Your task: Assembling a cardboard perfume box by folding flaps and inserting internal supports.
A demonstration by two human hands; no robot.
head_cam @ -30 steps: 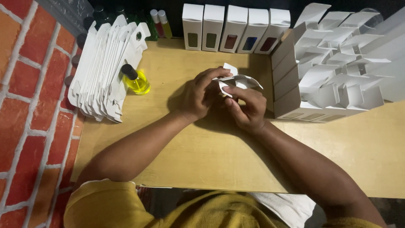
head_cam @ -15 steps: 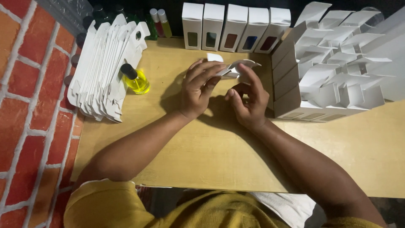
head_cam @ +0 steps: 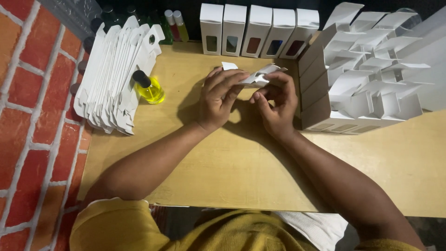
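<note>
Gripping a white carton blank (head_cam: 257, 76) from both sides, the left hand (head_cam: 220, 97) and right hand (head_cam: 274, 104) have their fingers closed on it, probably mid-fold. It hangs above the counter (head_cam: 223, 162), right of the yellow bottle (head_cam: 148, 88).

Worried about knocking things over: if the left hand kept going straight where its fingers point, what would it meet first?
Probably the folded white carton that the left hand already touches; beyond it, the open white boxes, though depth is unclear.
</note>
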